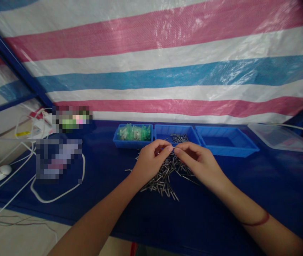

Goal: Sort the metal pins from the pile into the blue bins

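Observation:
My left hand (151,158) and my right hand (203,161) meet fingertip to fingertip over a pile of thin metal pins (162,181). Both are closed in a pinch. Whatever lies between the fingertips is too small and too covered to name. Just behind the hands stands the middle blue bin (191,134), with some similar metal pins (179,138) inside. My fingers partly hide its front side. The loose pins below lie in a tangled heap on the dark blue table (194,217).
To the left, another blue bin (132,144) holds green-and-clear plastic packets (137,133). A third blue bin (228,151) stands to the right, beside a clear plastic lid or tray (282,138). White cables (44,202) and a white plug-like device (0,173) lie on the left.

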Tool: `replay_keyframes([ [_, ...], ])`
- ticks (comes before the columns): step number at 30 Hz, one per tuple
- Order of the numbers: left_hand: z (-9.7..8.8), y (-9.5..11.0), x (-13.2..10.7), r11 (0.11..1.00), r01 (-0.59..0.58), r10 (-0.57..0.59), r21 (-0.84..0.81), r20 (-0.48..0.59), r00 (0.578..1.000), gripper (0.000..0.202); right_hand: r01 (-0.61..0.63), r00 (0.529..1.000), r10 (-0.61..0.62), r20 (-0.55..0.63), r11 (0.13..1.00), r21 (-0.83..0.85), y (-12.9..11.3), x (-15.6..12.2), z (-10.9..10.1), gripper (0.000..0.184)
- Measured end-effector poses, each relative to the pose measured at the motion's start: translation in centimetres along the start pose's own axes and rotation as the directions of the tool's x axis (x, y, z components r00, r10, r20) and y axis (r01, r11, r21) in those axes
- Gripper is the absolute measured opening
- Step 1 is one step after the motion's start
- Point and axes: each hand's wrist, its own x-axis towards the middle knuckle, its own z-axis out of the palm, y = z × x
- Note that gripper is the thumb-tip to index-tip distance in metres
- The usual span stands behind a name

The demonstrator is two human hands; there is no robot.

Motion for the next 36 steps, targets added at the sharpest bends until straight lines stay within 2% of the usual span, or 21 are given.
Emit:
replay_keyframes([
  [8, 0.3, -0.5, 0.1, 0.999, -0.017, 0.014, 0.04, 0.075, 0.997, 0.017, 0.051, 0.995, -0.042, -0.086, 0.992, 0.115, 0.8, -0.2, 0.2, 0.018],
  [14, 0.2, -0.1, 0.0, 0.984, -0.052, 0.029, 0.169, 0.138, 0.99, 0.023, 0.13, 0.988, -0.131, -0.082, 0.991, -0.011, 1.1, -0.2, 0.2, 0.016],
  [17, 0.2, -0.2, -0.1, 0.964, -0.062, 0.041, 0.257, 0.084, 0.996, 0.026, 0.187, 0.961, -0.211, -0.181, 0.972, -0.141, 1.2, 0.6, -0.1, 0.017],
  [20, 0.1, -0.4, -0.2, 0.926, -0.105, 0.093, 0.363, 0.05, 0.994, 0.034, 0.257, 0.88, -0.385, -0.278, 0.879, -0.403, 1.6, 1.8, -0.8, 0.017],
  [22, 0.1, -0.6, -0.3, 0.888, -0.156, 0.126, 0.433, 0.096, 0.987, 0.032, 0.26, 0.849, -0.475, -0.234, 0.759, -0.597, 2.2, 2.7, -1.4, 0.015],
  [25, 0.2, -0.7, -0.4, 0.815, -0.212, 0.146, 0.539, 0.163, 0.976, 0.026, 0.186, 0.866, -0.472, -0.167, 0.614, -0.767, 2.8, 3.4, -2.0, 0.016],
  [27, 0.2, -0.7, -0.5, 0.774, -0.229, 0.144, 0.59, 0.188, 0.972, 0.024, 0.146, 0.871, -0.459, -0.174, 0.58, -0.802, 2.8, 3.4, -2.2, 0.019],
  [32, -0.2, -0.5, -0.5, 0.724, -0.254, 0.121, 0.642, 0.245, 0.962, 0.019, 0.169, 0.869, -0.459, -0.185, 0.627, -0.76, 1.8, 2.4, -2.3, 0.019],
  [36, -0.3, -0.1, -0.7, 0.692, -0.336, 0.143, 0.638, 0.335, 0.931, 0.015, 0.235, 0.861, -0.475, -0.18, 0.686, -0.689, 1.4, 1.9, -2.4, 0.018],
])
